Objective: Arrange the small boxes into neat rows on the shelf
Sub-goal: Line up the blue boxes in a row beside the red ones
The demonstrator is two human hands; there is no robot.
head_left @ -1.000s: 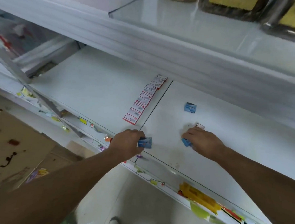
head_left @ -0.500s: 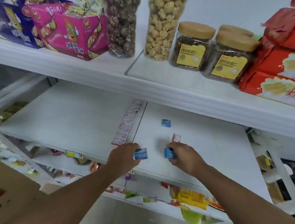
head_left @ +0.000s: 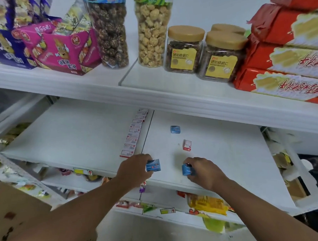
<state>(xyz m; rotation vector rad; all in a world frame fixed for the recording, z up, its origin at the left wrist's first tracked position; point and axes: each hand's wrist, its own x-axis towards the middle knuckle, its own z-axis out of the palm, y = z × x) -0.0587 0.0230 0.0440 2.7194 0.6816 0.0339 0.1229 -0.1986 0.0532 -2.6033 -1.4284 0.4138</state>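
Note:
On the white shelf a row of several red-and-white small boxes runs front to back along the seam between two boards. My left hand grips a blue small box near the shelf's front edge. My right hand holds a second blue box a little to the right. A loose red-and-white box stands behind my right hand. Farther back lies a third blue box.
The shelf above carries pink and purple snack boxes, popcorn bags, two jars with tan lids and red packs. Below the working shelf sit yellow packets and price tags. A cardboard box is at lower left.
The view has tilted up, bringing the upper shelf into sight. My right hand has drawn its blue box back from the red-and-white box, toward the front edge. My left hand keeps its blue box.

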